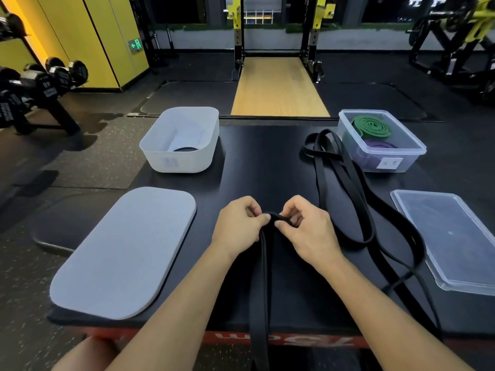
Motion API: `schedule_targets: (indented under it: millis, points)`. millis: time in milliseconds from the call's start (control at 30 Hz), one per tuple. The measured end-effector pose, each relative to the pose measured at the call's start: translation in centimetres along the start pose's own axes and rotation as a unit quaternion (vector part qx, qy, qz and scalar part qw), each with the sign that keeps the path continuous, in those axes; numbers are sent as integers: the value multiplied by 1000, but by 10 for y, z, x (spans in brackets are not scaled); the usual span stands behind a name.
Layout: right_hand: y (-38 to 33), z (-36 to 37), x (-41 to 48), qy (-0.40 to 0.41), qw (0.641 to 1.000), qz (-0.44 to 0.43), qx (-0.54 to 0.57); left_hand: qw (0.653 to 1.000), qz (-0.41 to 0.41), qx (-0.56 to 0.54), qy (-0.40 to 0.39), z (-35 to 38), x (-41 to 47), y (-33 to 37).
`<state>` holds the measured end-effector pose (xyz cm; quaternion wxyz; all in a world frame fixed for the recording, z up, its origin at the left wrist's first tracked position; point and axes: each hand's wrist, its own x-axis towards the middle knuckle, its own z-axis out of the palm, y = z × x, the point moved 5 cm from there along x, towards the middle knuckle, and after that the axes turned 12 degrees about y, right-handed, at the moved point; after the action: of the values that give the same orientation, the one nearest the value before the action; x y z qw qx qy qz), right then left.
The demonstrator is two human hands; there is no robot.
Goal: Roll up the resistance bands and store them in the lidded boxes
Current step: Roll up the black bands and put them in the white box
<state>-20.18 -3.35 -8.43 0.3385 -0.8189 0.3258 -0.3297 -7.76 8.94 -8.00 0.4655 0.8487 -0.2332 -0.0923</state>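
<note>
Black band [263, 277], a flat strap of matte rubber, is held at its folded end by both hands over the near middle of a table [267, 162]. Its doubled length runs back toward the person and drops over the near edge. The left hand [237, 224] grips the fold with thumb and curled fingers, while the right hand [308, 228] pinches the same small loop from the other side, the thumbs nearly meeting. Just right of the hands, loose bands [348, 188] of the same black rubber lie in long tangled loops, reaching from beside the clear box [412, 159] to the near edge. The table has a smooth black padded top and a red front rim with white lettering. At far left stands a white box [184, 162] of opaque plastic with rounded corners, a dark coil [185, 149] partly visible on its floor. A grey lid [126, 253], a flat matte slab with rounded corners, lies nearer along the left side. The clear box at far right, rectangular and labelled, holds a green roll [371, 127] and a purple roll [380, 145], both flat spirals. A clear lid [452, 242] lies at near right. Beyond the table, a wooden platform [278, 87] runs into a black-and-yellow rack [238, 36], and dumbbells [53, 76] sit at left.
</note>
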Motion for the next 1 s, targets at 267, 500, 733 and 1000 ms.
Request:
schedule_targets:
  millis: [267, 500, 733, 1000]
  points:
    - [-2, 1, -3, -22, 999, -25, 6, 998, 63, -20, -11, 1, -3, -4]
    - [-4, 2, -6, -44, 998, -37, 7, 997, 72, -1, 27, 3, -5, -7]
    - [-2, -5, -19, -108, 982, -152, 19, 997, 59, -59, -3, 4, 1, -10]
    - [-8, 0, -15, -97, 977, -186, -29, 995, 37, -91, -33, 6, 4, -21]
